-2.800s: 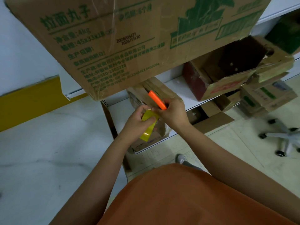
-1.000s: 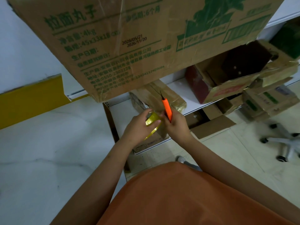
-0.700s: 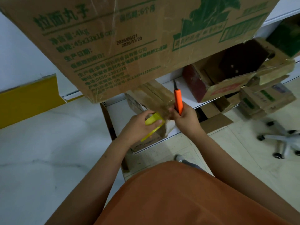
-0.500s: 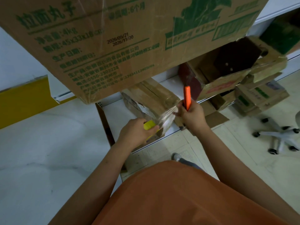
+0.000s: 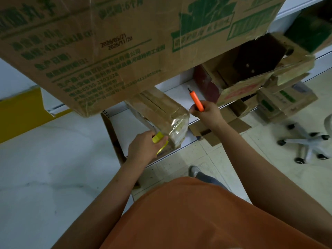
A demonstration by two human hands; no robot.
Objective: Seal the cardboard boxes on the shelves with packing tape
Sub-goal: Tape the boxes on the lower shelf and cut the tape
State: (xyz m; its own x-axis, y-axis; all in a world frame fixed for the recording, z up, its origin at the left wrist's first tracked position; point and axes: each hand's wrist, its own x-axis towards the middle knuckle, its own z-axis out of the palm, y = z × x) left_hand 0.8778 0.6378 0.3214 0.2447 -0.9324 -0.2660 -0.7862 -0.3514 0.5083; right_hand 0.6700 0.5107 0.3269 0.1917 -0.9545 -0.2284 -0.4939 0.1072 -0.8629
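The left hand [image 5: 143,150] curls around a yellow tape roll [image 5: 159,141], holding it low against the near end of the small cardboard box [image 5: 158,108], probably to anchor the clear tape strip [image 5: 179,128] stretched up over that end. Up and to the right of that grip, the right hand [image 5: 204,114] closes on one orange utility knife [image 5: 196,101], blade tip pointing away from the body, and seems also to pinch the strip's free end taut at the box's corner. One roll, one knife. Above both hands hangs a large printed carton [image 5: 125,42]; right of the knife sit one open box [image 5: 251,78] and a smaller carton [image 5: 285,101].
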